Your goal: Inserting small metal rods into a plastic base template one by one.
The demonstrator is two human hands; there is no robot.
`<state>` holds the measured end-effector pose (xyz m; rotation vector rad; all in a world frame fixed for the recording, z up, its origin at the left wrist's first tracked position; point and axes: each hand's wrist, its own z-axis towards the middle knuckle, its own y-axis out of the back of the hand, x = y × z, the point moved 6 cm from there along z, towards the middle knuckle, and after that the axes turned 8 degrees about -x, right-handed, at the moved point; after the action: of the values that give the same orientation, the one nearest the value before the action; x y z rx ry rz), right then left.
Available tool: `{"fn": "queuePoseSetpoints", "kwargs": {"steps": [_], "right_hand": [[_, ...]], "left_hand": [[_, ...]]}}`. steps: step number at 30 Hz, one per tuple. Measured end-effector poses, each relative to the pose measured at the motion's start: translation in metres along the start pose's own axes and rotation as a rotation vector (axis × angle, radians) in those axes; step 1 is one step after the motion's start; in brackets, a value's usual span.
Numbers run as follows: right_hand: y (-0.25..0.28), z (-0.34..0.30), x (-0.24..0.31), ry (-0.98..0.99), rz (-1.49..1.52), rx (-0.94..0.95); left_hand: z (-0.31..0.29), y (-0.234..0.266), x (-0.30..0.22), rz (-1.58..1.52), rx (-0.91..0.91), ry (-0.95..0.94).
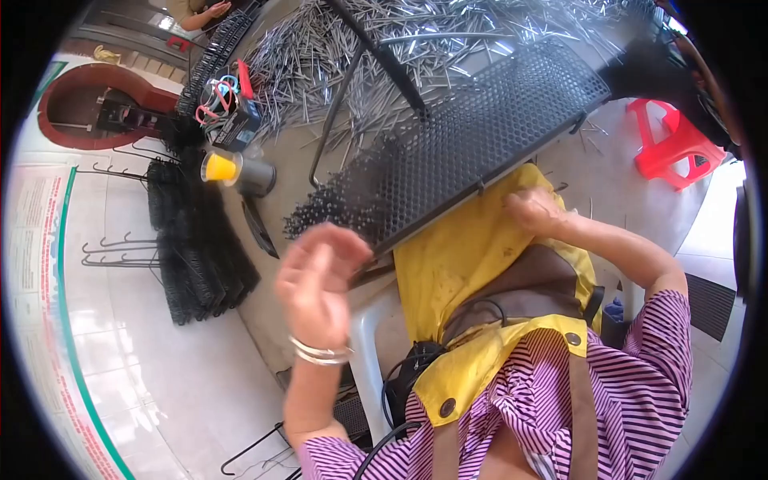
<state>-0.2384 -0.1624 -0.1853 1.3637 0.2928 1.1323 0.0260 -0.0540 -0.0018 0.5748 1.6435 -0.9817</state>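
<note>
A black perforated board (496, 112), its face dotted with rows of small holes, slants across the table in front of me. Short dark pins (340, 196) stand packed together at its left end. My left hand (320, 276), with a silver bangle on the wrist, hovers at that end beside the pins. Its fingers are apart, and nothing shows in them. Against the yellow apron (448, 280), just below the board's near edge, my right hand (540, 212) is closed. Whatever its curled fingers may hold is hidden.
Loose metal rods (320, 72) are heaped behind the board. Left of it are a grey cup with a yellow top (220, 167), scissors (214, 108) and black brushes (200, 264) on hooked wires. A red stool (676, 148) stands right. Another person's hand (214, 11) shows at the top.
</note>
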Motion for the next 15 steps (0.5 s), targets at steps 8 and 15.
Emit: {"fn": "queuePoseSetpoints", "kwargs": {"steps": [8,15], "right_hand": [[-0.003,0.006,-0.02,0.103,0.16,-0.15],[-0.01,0.0,-0.024,0.095,0.22,-0.247]], "left_hand": [[0.149,-0.029,-0.006,0.472,-0.058,-0.049],[0.256,-0.039,0.074,0.857,0.105,0.005]]}}
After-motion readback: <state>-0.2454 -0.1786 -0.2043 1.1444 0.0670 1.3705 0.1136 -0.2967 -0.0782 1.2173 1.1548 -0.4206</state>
